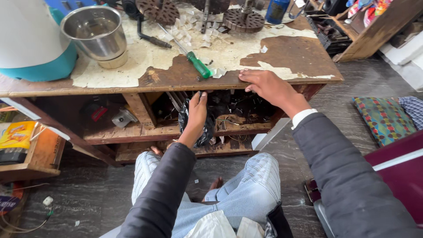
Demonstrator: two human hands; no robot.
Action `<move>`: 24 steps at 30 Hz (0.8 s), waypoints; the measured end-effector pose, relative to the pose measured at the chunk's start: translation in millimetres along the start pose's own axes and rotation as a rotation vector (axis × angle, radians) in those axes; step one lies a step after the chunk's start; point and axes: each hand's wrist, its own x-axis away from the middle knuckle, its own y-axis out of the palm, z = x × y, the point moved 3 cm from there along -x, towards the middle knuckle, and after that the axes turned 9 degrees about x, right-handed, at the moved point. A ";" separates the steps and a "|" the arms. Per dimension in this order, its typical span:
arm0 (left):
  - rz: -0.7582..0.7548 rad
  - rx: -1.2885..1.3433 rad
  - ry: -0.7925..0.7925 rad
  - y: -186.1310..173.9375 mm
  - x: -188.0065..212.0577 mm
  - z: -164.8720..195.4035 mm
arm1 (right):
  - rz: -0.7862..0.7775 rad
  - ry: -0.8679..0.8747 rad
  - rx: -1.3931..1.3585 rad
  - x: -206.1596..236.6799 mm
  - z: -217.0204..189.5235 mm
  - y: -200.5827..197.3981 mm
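My left hand reaches under the worn wooden workbench into its open shelf and grips a crumpled black plastic bag that hangs at the shelf's front. My right hand rests flat on the bench's front edge, fingers spread, holding nothing. A green-handled screwdriver lies on the benchtop just left of that hand. Both arms wear dark sleeves; my knees in light jeans are below.
A steel bowl and a white-and-teal appliance stand at the left of the bench. Perforated round metal discs and white scraps lie at the back. A patterned cushion is on the floor right, a low shelf left.
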 end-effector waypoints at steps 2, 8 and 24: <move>-0.092 0.091 0.011 -1.2 5.8 -0.2 | 0.013 -0.011 0.028 1.5 -1.1 -1.0; -0.041 0.027 0.154 -0.9 24.3 -23.1 | -0.003 0.014 -0.007 -4.7 0.2 -6.5; -0.067 0.244 0.039 32.6 29.0 -48.9 | -0.152 0.278 -0.518 -28.4 -14.0 6.1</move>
